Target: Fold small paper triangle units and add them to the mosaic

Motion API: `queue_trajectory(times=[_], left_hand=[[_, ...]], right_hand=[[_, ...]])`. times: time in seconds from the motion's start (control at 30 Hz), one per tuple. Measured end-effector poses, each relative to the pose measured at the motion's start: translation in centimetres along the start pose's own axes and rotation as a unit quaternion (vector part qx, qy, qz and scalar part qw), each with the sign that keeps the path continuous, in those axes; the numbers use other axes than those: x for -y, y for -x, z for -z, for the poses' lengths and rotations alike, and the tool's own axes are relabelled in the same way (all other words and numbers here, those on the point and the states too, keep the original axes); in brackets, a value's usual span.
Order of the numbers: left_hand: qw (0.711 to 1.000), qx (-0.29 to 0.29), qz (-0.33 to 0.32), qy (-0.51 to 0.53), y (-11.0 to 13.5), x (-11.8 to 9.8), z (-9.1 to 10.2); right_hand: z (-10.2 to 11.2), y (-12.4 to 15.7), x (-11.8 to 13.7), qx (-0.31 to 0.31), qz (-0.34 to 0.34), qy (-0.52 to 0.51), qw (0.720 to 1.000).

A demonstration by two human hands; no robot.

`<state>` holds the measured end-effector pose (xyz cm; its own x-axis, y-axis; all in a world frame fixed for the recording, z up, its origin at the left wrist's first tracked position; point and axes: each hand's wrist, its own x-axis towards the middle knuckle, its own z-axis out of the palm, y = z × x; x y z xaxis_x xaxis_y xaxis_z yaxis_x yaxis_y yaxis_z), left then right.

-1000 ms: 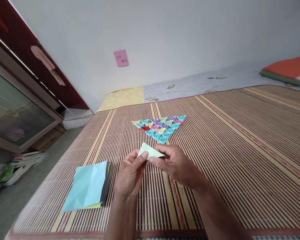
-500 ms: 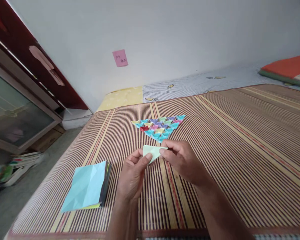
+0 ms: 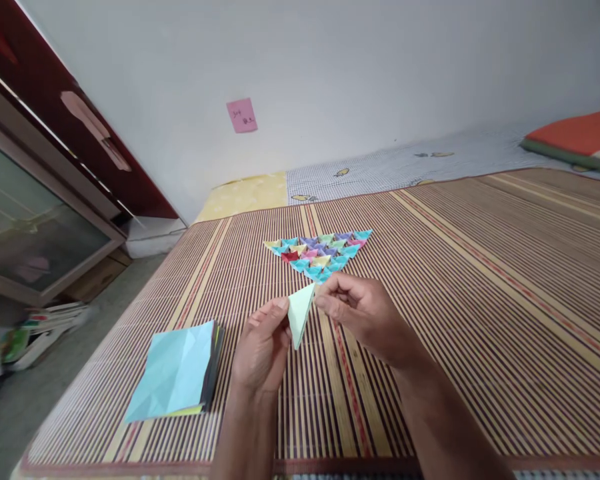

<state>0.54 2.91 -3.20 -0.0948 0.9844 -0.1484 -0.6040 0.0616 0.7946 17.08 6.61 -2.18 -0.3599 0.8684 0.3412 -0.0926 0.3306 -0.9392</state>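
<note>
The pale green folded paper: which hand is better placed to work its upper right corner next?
Probably the right hand: its fingertips are close to that corner of the pale green folded paper, while the left hand grips the left side.

A home bedroom, shown by the striped bed mat (image 3: 480, 320), patterned sheet (image 3: 375, 170) and folded orange bedding (image 3: 575, 139)

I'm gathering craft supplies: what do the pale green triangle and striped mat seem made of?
The pale green triangle looks like matte paper: flat, shineless faces and crisp edges. The striped mat looks like smooth bamboo slats, judging by its fine parallel strips, though plastic can't be ruled out.
</note>
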Motion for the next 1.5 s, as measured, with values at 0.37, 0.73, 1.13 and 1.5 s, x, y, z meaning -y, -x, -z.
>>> queue_trajectory(times=[0.37,0.73,1.13,1.5], left_hand=[[0.990,-0.065,0.040,0.117,-0.4,0.0,-0.9],[0.993,-0.012,0.033,0.113,-0.3,0.6,-0.9],[0.997,-0.013,-0.033,0.070,1.2,1.2,-3.4],[0.994,-0.022,-0.040,0.095,1.0,1.1,-2.8]], right_hand=[[-0.8,-0.1,-0.2,0.024,-0.006,-0.027,0.999],[-1.2,-0.1,0.3,0.004,-0.007,-0.005,1.000],[-3.4,-0.3,-0.7,-0.083,0.129,0.053,0.987],[-3.8,-0.3,-0.9,-0.104,0.113,0.050,0.987]])
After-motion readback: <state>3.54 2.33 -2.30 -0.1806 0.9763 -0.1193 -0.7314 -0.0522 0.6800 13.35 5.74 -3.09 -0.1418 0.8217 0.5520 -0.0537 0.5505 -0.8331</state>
